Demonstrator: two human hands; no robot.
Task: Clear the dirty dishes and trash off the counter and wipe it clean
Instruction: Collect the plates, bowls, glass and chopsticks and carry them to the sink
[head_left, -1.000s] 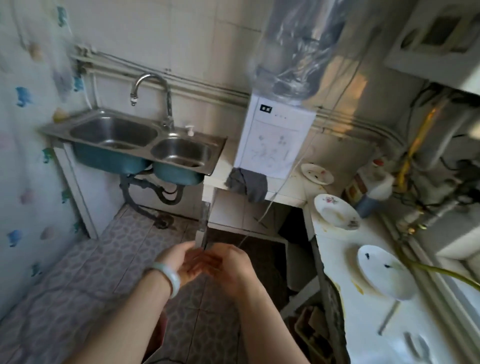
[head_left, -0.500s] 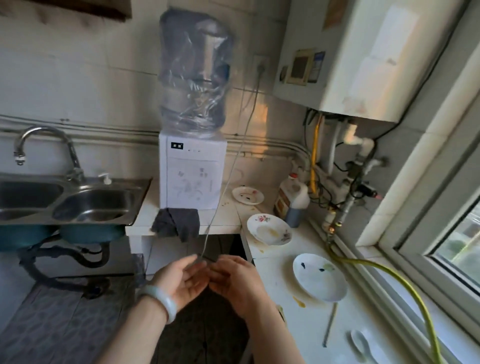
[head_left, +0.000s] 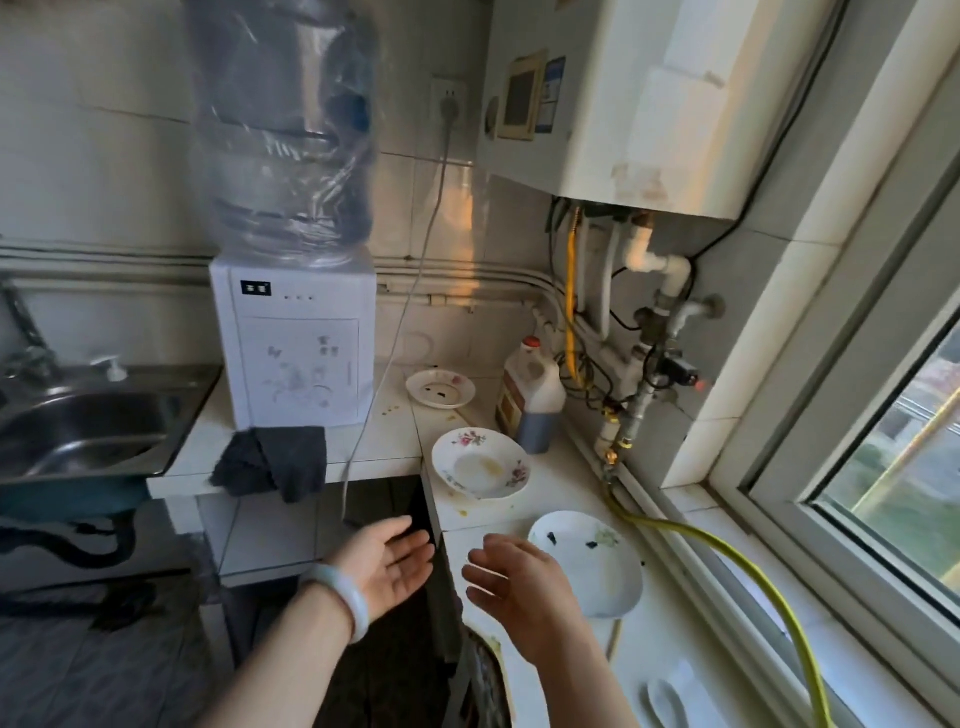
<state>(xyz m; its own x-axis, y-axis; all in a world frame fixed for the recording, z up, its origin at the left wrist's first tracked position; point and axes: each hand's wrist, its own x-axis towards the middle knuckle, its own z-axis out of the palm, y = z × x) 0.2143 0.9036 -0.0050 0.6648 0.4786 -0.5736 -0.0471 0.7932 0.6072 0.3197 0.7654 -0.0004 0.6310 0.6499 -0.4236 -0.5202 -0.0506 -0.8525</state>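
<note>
Kitchen corner, tiled walls, white counter (head_left: 550, 499) runs along window side w/ stainless sink (head_left: 78, 431) far left. 3 dirty plates on counter: small 1 (head_left: 465, 392) at back w/ dark crumbs, floral deep 1 (head_left: 467, 470) mid w/ yellowish smear, plain 1 (head_left: 597, 571) nearest w/ dark bits. Yellow spots on counter by mid plate. Jug (head_left: 530, 400) w/ red cap + dark liquid stands just beside back & mid plates, wall side. White spoon (head_left: 667, 701) lies near bottom edge, past near plate. Grey cloth (head_left: 272, 460) hangs over counter edge in front of water dispenser (head_left: 296, 343). Left hand (head_left: 392, 558) palm up, fingers relaxed & spread, empty, over the gap in front of counter; pale bracelet (head_left: 343, 597) on wrist. Right hand (head_left: 511, 577) back up, fingers loose, empty, over counter edge just beside near plate's left rim; contact w/ plate: can't tell. Hands apart, not touching. Yellow hose (head_left: 727, 551) runs along sill side of counter.
</note>
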